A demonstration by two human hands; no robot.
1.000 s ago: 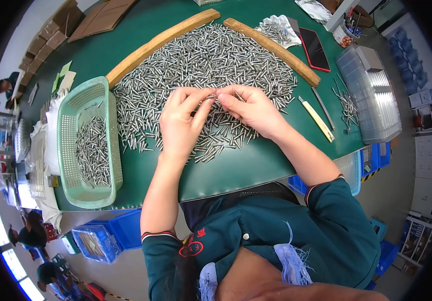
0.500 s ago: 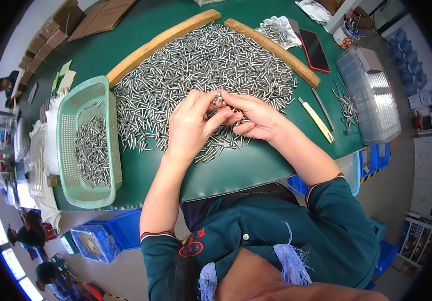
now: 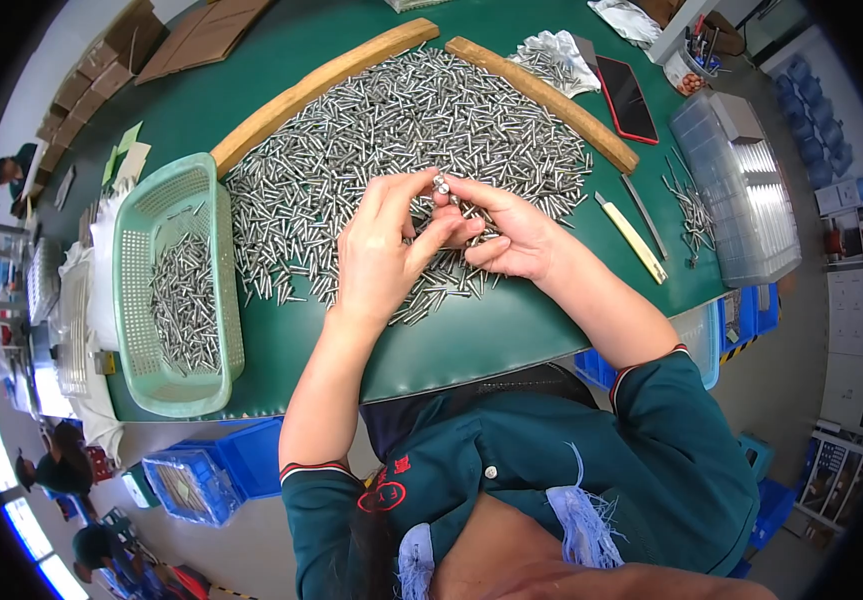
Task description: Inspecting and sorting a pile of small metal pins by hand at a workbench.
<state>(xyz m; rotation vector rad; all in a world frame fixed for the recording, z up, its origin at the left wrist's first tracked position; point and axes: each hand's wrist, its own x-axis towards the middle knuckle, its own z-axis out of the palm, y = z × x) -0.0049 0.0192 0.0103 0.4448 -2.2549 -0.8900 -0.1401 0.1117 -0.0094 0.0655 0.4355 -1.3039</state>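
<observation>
Over a wide heap of small silvery metal pins (image 3: pixel 381 120) on a green table, my two hands meet. The fingertips of my left hand (image 3: pixel 383 235) and my right hand (image 3: pixel 511 232) pinch a metal pin (image 3: pixel 441 184), its round shiny end showing. More pins show between the curled fingers of my right hand, partly hidden by the fingers. To the left stands a pale green plastic basket (image 3: pixel 231 300) with many similar pins (image 3: pixel 186 300) lying in it.
Two wooden bars (image 3: pixel 326 92) (image 3: pixel 541 100) border the heap's far side. On the right lie a yellow-handled cutter (image 3: pixel 633 240), a thin metal strip (image 3: pixel 645 217), a red-edged phone (image 3: pixel 627 98) and a clear plastic box (image 3: pixel 741 200). Blue bins (image 3: pixel 246 458) stand below the table.
The pinched pin has turned and risen slightly, so that its round end now shows. My fingertips have shifted slightly; both forearms stay nearly in place.
</observation>
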